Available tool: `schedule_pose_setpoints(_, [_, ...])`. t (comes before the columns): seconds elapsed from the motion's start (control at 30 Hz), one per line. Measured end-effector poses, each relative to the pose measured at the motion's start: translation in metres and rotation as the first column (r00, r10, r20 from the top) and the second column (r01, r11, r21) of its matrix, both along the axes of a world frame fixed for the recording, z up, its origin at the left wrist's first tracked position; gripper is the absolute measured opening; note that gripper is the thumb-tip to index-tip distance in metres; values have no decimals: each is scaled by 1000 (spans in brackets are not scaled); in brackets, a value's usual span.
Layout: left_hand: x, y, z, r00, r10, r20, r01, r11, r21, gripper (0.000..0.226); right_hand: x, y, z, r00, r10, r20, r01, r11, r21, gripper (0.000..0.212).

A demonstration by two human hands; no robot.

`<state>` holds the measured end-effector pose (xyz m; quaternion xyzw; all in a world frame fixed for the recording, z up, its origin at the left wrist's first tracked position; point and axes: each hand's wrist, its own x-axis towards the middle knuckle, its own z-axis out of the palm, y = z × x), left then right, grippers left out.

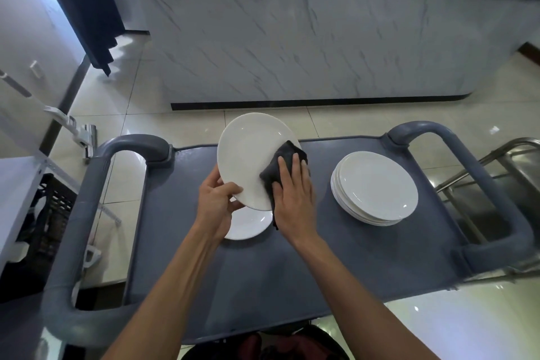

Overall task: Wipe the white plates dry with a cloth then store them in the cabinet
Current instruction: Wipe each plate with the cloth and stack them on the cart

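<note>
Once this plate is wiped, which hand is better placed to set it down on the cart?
Probably the left hand: it already grips the tilted plate by its rim, above the single plate. The right hand is pressing the dark cloth on it.

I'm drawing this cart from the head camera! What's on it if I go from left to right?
Left cart handle → left hand gripping the lifted white plate → right hand pressing the dark cloth on it → stack of white plates → right cart handle.
</note>
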<state>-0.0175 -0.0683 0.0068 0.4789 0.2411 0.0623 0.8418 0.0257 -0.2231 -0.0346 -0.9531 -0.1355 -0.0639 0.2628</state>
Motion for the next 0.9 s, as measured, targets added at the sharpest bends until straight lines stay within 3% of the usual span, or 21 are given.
schedule_pose_setpoints(0.13, [1, -1, 0, 1000, 18, -6, -18, 999, -30, 52, -17, 14, -1, 1000, 21, 13, -21, 1000, -20, 58])
schedule_pose_setpoints(0.37, [-1, 2, 1, 1000, 17, 1, -17, 998, -54, 50, -32, 18, 4, 996, 84, -2, -84, 992, 95, 55])
schedule_pose_setpoints(0.5, [-1, 2, 1, 1000, 23, 1, -23, 997, -70, 49, -26, 9, 3, 1000, -17, 22, 13, 979, 202, 54])
schedule_pose_setpoints(0.63, [-3, 3, 2, 1000, 7, -3, -7, 999, -50, 47, -18, 1, 7, 996, -57, -63, 72, 955, 287, 51])
schedule_pose_setpoints(0.9, [-5, 11, 0, 998, -59, 7, 59, 998, -36, 45, -1, -15, 19, 990, -97, -104, 134, 885, 446, 63])
